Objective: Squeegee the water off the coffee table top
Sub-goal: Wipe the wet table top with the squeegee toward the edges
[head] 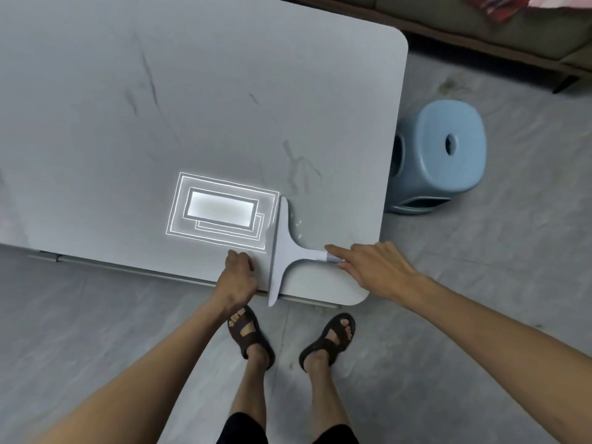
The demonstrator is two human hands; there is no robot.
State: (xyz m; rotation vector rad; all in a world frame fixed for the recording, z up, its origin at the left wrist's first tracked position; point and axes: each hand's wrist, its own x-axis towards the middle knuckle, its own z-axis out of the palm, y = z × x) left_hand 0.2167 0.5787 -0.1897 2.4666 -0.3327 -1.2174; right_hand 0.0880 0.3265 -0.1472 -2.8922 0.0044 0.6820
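A pale grey T-shaped squeegee point(285, 248) lies flat on the grey coffee table top point(205, 100), near its front right corner. Its blade runs front to back and its lower tip overhangs the front edge. My right hand point(374, 267) is on the handle's end, index finger stretched along it, the other fingers wrapped at the handle. My left hand point(238, 274) rests as a loose fist on the table's front edge, just left of the blade. A few water drops point(298, 225) sit right of the blade. Faint streaks mark the table further back.
A light blue plastic stool point(442, 155) stands on the floor right of the table. A sofa base point(512, 43) runs along the far right. A bright reflection of a ceiling light point(221, 213) shows on the table top. My sandalled feet point(288, 338) stand before the front edge.
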